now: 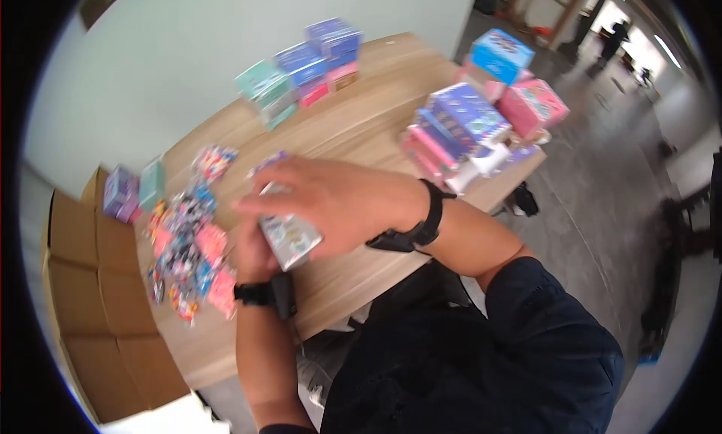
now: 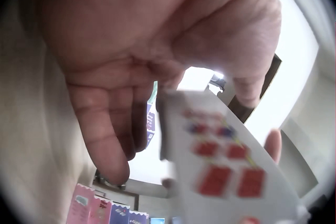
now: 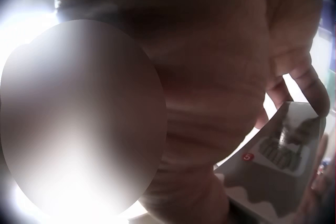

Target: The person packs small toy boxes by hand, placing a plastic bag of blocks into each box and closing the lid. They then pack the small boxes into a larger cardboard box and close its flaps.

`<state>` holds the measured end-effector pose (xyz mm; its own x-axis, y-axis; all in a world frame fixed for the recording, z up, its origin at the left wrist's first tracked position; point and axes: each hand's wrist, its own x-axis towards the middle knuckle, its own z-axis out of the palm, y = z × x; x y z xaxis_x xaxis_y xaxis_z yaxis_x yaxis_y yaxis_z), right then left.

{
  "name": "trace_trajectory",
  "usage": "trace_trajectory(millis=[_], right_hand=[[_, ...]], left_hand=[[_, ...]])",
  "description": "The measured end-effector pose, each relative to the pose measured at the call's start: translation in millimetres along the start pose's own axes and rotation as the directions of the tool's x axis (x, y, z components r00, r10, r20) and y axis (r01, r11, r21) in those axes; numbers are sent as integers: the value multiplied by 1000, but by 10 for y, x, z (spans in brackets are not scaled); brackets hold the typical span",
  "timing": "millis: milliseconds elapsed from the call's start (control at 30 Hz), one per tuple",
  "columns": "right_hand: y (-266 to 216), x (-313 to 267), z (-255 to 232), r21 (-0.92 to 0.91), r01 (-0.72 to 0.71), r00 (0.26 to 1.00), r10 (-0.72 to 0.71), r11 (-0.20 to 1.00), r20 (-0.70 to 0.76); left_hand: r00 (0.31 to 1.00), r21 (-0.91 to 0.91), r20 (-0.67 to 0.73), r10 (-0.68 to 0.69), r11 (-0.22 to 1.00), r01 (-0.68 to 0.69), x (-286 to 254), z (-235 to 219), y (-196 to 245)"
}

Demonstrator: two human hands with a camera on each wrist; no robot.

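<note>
A small whitish box (image 1: 289,242) with printed pictures is held over the table, between both hands. My right hand (image 1: 346,201) reaches across it from above and grips it, fingers at its far end. In the right wrist view, fingertips lie at the edge of the box (image 3: 273,169), whose grey face bears a red number mark. The left hand (image 1: 254,247) is beside the box at its left side. Its fingers (image 2: 102,134) extend fairly straight in the left wrist view, with the box (image 2: 223,150) between them and the thumb. A purple item (image 1: 269,162) shows just beyond the hands.
Small colourful wrapped packets (image 1: 188,238) spread over the left of the wooden table (image 1: 368,125). Teal and purple boxes (image 1: 301,64) stand at the back. More boxes (image 1: 466,118) are stacked at the right edge. Brown cardboard (image 1: 98,283) stands along the left side.
</note>
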<state>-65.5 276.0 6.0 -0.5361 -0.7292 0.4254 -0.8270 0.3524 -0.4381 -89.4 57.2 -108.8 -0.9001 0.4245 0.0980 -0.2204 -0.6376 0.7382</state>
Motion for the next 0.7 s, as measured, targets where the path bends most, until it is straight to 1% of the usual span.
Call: trace_trajectory(millis=[33,67,100,133,167,200,233,267,300,400,433,500,533,600,633,700], right_hand=[[143,53,109,20,39,998,-38,999,-52],[266,111,193,39,74,992,-70,996,-106],[387,156,212,48,48,988,-41,998,-148],[480,168,225,59,18,982,-7,998,-187],[490,161,230,208,-102,966,147,973,-213],[508,166,224,346,-220,928,304,912,-213],[605,171,312,498,-246,897,390,832,-208],[754,149,455,634,-266,858,478,726,-187],[802,167,521,752,-276,811,564,599,-152],[850,88,622,905,-283,757,653,318,7],[864,82,648,915,-235,753,656,328,-42],[894,81,671,924,-145,736,663,354,-139],[917,84,672,923,-121,708,684,366,-179],[954,86,675,917,-75,646,720,391,-254],[960,86,666,915,-73,635,726,397,-265],[956,87,643,910,-65,613,736,410,-288]], left_hand=[[991,152,-134,16,988,5,11,8,-4],[990,13,-134,-41,999,43,77,-85,6],[982,-56,-186,-14,998,4,115,-127,16],[988,-151,-153,13,988,-36,136,-66,77],[971,-159,-221,96,978,-133,161,-64,93],[944,-162,-279,174,961,-225,194,-62,104],[934,-137,-294,204,958,-252,217,-68,106],[925,-113,-304,228,955,-273,239,-75,95],[918,-91,-309,249,953,-289,248,-53,82],[867,-37,-388,314,934,-355,256,74,31],[863,-3,-401,309,941,-338,265,74,42],[878,111,-388,280,960,-257,257,-2,27],[885,166,-381,266,962,-218,258,-29,20],[884,244,-425,194,965,-95,251,-35,-3],[880,281,-447,162,959,-34,247,-32,-4],[896,205,-421,144,977,-61,239,-36,-2]])
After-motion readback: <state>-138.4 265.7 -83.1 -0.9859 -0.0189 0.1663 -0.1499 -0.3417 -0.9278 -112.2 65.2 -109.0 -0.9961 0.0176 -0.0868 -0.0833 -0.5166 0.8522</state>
